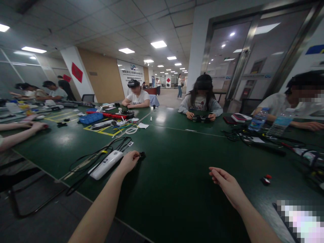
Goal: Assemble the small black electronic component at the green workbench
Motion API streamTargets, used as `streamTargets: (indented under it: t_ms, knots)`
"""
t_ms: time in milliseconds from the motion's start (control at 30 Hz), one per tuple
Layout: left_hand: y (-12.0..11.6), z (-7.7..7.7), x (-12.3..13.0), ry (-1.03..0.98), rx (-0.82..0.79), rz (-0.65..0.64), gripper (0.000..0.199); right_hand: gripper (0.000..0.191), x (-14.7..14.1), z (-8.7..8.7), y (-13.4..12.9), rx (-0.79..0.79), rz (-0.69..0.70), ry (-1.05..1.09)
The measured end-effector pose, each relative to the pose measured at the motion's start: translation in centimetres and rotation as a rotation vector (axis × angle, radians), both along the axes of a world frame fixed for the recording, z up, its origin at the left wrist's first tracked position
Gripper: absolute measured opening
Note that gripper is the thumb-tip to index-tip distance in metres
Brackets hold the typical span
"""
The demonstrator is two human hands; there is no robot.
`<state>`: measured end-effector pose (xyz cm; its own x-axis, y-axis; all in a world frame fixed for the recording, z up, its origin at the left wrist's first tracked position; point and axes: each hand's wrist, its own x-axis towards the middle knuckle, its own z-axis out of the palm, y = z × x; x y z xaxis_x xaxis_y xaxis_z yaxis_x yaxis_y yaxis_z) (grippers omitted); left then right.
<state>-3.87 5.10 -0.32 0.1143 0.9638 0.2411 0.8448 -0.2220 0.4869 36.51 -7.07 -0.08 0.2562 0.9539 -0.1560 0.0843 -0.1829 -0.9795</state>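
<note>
My left hand [129,162] is closed, with its fingertips pinching the near end of a small black object [142,155] on the green table [182,195]. What kind of object this is, I cannot make out. Just left of that hand lies a white power strip [106,165] marked "2", with black cables [87,157] looped beside it. My right hand [225,184] is held over the table to the right, fingers loosely stretched out and nothing visible in them. A small black-and-red item [266,179] lies farther right, apart from it.
A blue basket [91,118], a white cable coil [131,130] and other clutter sit at the far left. Water bottles [258,118] and tangled cables stand at the right, and a pixelated device [298,219] lies near right. Several people sit around the table, one handling a dark object [201,118].
</note>
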Motion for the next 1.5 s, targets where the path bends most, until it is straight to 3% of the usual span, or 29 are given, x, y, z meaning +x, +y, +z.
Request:
streamTargets:
  t_ms: [300,833,1500]
  knots:
    - [-0.18,0.73,0.83,-0.094,-0.059,0.126,0.025,0.040,0.00,-0.07,0.02,0.000,-0.024,0.000]
    - [0.36,0.31,0.81,-0.083,-0.063,0.158,0.019,0.041,0.22,-0.61,0.10,0.019,-0.003,-0.003]
    - [0.25,0.34,0.05,-0.131,-0.081,0.169,0.039,0.031,-0.59,0.29,-0.40,0.082,0.022,0.003]
